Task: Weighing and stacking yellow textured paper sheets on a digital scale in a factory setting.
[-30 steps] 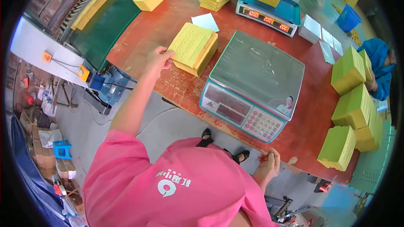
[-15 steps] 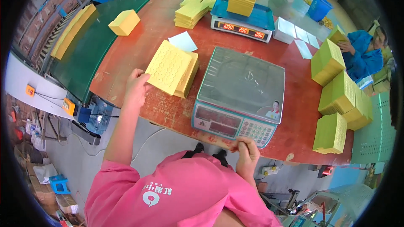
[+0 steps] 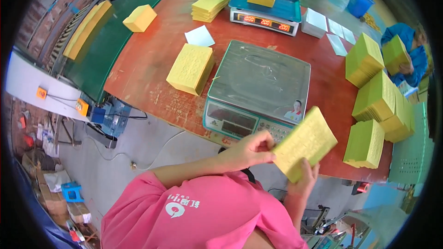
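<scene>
Both my hands hold one thick stack of yellow sheets (image 3: 305, 143) in front of my chest, just below the near edge of a grey weighing scale (image 3: 258, 87). My left hand (image 3: 251, 150) pinches the stack's left corner. My right hand (image 3: 307, 177) supports it from underneath. The scale's steel platform is bare. Another yellow stack (image 3: 190, 68) lies on the red table (image 3: 147, 78) left of the scale.
A second scale with a blue tray (image 3: 265, 11) carries a tall yellow pile at the back. Several yellow-green stacks (image 3: 378, 106) stand at the table's right. A person in blue (image 3: 406, 53) holds a stack at far right. A green conveyor (image 3: 106, 41) runs along the left.
My left hand has left the stack on the table and come back to my chest. A yellow stack is now held in both hands, and my view has shifted.
</scene>
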The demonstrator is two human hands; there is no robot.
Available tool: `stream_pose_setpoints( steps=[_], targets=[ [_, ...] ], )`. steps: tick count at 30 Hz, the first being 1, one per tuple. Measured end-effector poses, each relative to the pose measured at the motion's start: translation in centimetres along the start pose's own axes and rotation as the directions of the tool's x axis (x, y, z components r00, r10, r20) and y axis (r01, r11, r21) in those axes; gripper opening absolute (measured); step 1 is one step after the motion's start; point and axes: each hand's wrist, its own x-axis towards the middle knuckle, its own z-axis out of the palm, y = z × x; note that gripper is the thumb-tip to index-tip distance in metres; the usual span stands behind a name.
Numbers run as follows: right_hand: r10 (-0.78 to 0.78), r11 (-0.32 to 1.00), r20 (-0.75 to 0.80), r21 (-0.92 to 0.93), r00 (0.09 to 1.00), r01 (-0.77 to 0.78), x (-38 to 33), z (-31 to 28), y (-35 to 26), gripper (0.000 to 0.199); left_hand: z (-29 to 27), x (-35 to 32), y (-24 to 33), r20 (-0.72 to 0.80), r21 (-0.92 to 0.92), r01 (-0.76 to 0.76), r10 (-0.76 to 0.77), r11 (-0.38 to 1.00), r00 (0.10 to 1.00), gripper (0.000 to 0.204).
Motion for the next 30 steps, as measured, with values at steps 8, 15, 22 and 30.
stream_pose_setpoints(
  steps=[8,15,22,30],
  targets=[
    [-0.073,0.943,0.228,-0.302,0.971,0.141,9.2,-15.0,-0.3,0.051,-5.4,-2.7,2.3,-0.276,0.279,-0.145,0.224,0.949,0.935,0.02],
    [-0.6,-0.149,0.493,-0.843,0.63,0.518,8.1,-8.0,-3.2,0.056,-18.2,-11.6,7.8,-0.708,0.404,-0.189,0.437,0.895,0.555,0.014],
    [-0.306,0.436,0.673,-0.531,0.674,0.727,-2.1,13.8,5.9,0.025,-37.2,-19.9,13.6,-0.856,0.371,-0.252,0.434,0.894,0.282,0.015],
    [-0.51,0.337,0.632,-0.477,0.584,0.811,-5.6,34.5,16.2,0.051,-51.3,-23.7,15.5,-0.834,0.172,-0.08,0.188,0.982,0.518,0.021]
  ],
)
